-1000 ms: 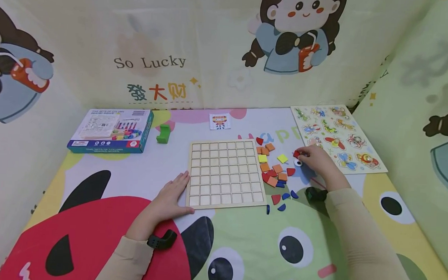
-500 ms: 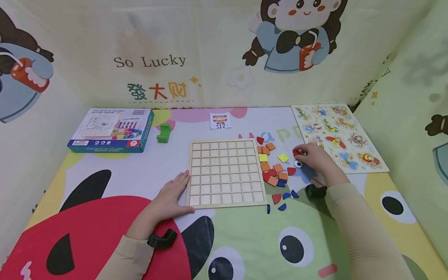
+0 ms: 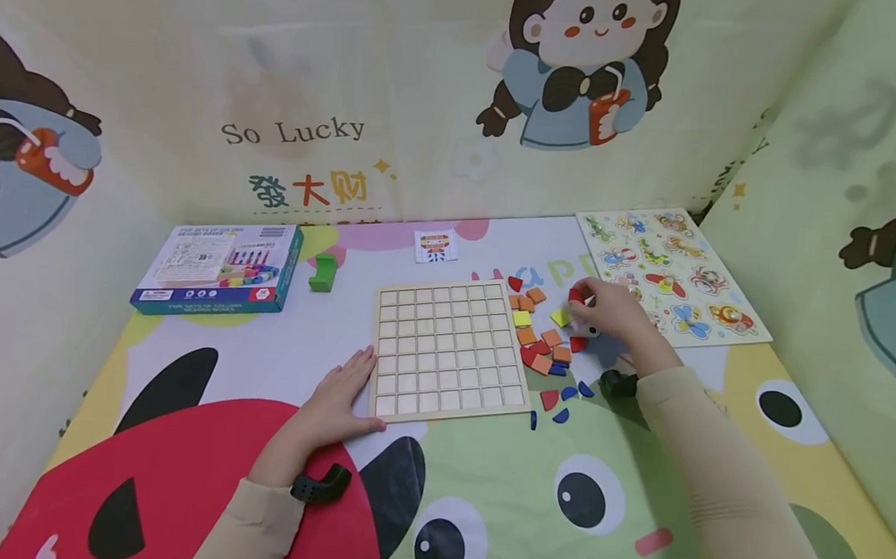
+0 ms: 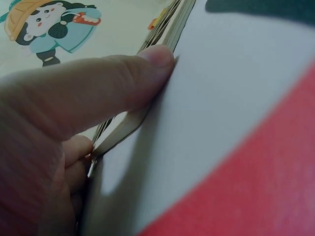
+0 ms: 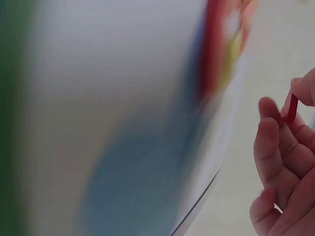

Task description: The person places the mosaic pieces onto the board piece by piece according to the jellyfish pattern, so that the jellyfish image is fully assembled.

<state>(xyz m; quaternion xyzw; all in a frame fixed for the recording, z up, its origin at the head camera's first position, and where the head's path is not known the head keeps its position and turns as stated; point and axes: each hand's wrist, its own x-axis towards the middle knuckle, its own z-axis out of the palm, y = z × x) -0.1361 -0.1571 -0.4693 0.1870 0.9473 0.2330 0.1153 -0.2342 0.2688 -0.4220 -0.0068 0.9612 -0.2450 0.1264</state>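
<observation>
A square wooden grid board (image 3: 441, 348) lies on the printed tablecloth. My left hand (image 3: 335, 401) rests at its near left corner, fingers along the left side and thumb (image 4: 123, 81) against the near edge. Right of the board, my right hand (image 3: 618, 310) pinches a small red tile (image 3: 577, 294) between thumb and fingertips. In the right wrist view the red tile (image 5: 291, 108) shows edge-on. Beneath and beside this hand lie several loose tiles: orange (image 3: 526, 337), yellow (image 3: 521, 318), red (image 3: 549, 400) and blue half-round ones (image 3: 560, 415).
A picture card (image 3: 435, 246) lies behind the board. To the back left are a boxed set (image 3: 219, 268) and a green block (image 3: 323, 273). An insect puzzle board (image 3: 673, 273) lies at the back right. Fabric walls rise behind and at the sides.
My right hand has shifted slightly left toward the board with the red tile still pinched. The left hand stays at the board's corner. The head view has tilted a little.
</observation>
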